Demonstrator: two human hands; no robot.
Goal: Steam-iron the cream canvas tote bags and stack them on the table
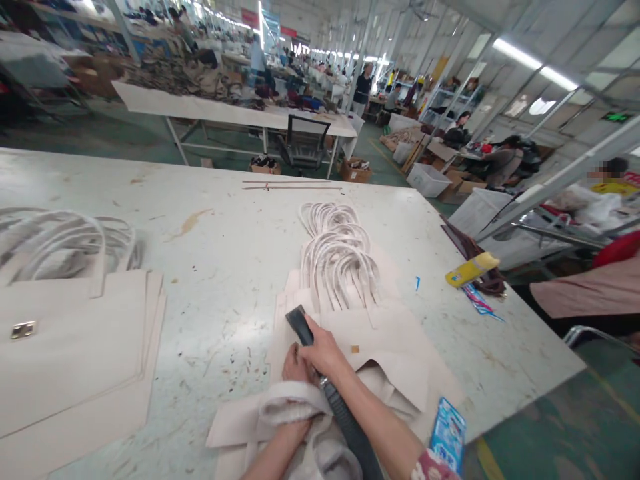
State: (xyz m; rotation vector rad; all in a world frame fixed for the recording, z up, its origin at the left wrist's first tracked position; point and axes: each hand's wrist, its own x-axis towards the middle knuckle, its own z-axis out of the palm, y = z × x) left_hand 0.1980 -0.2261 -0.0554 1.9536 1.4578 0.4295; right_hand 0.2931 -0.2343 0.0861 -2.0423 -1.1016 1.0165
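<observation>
The person at the near edge of the white tabletop (210, 320) has the right hand (325, 350) wrapped firmly round a black flat-ended nozzle (297, 320), its dark ribbed hose (345, 417) running back between the forearms, probably so that its weight rests along the arm. The nozzle points toward the far edge. The left hand (295, 365) is curled in close beside the nozzle's neck; I can't tell whether its fingers pinch anything. A pale fabric loop (290, 400) lies over the left forearm, as though the arm reaches through the piece to steady it.

Beneath both hands, the pale bag pieces (400, 327) stretch from the near edge toward the far one, overlapping, one bearing a small gold-coloured tag (355, 349). Their looped handles (345, 247) all lean toward the far edge, presumably so the flat bodies stay within reach. A second stack (75, 327) lies to the left, handles likewise pointing away, a metal clasp (24, 330) facing up (perhaps to spare it scratches).

A yellow can (470, 270) lies by the right edge, maybe put there to be out of the way; a blue packet (450, 430) sits at the near edge, and thin strips (287, 185) lie along the far edge.
</observation>
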